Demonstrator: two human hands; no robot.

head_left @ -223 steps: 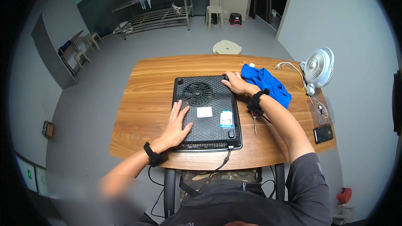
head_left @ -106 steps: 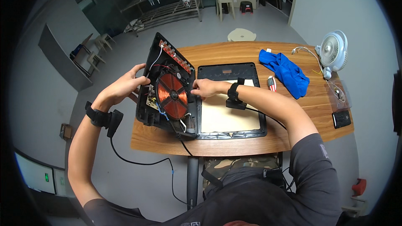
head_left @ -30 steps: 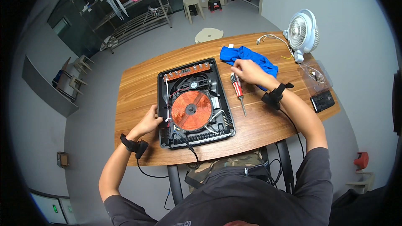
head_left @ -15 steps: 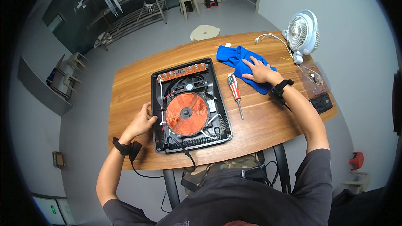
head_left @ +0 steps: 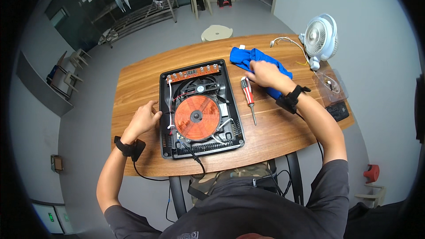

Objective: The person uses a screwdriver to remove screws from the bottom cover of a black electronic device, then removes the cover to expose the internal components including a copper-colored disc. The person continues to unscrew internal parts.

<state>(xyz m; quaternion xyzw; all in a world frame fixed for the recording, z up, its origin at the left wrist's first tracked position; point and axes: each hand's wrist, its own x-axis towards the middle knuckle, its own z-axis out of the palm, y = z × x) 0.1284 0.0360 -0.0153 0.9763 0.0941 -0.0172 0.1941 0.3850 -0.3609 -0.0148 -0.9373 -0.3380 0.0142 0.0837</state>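
Observation:
An opened induction cooker (head_left: 166, 148) lies on the wooden table, its round copper coil (head_left: 188, 124), black cooling fan and orange circuit strip exposed. My left hand (head_left: 144, 118) rests at the cooker's left edge, thumb and fingers apart, holding nothing. To the right of the cooker lies a screwdriver (head_left: 248, 92) with a red, white and dark handle, its tip toward me. Just beyond that handle, over a crumpled blue cloth (head_left: 242, 57), hovers my right hand (head_left: 268, 75). Its thumb and index finger are apart near the handle's end, and its other fingers are partly hidden.
At the table's far right stands a small white-blue fan (head_left: 319, 37) with a pale cable. A clear plastic tray (head_left: 325, 90) and a black item (head_left: 338, 111) sit by the right edge. Beyond the table are a cream stool (head_left: 217, 32) and a metal rack (head_left: 137, 25).
My right hand has lifted from lying flat on the blue cloth and shifted left toward the screwdriver's handle. The left hand stays beside the cooker. The whole view has shifted slightly.

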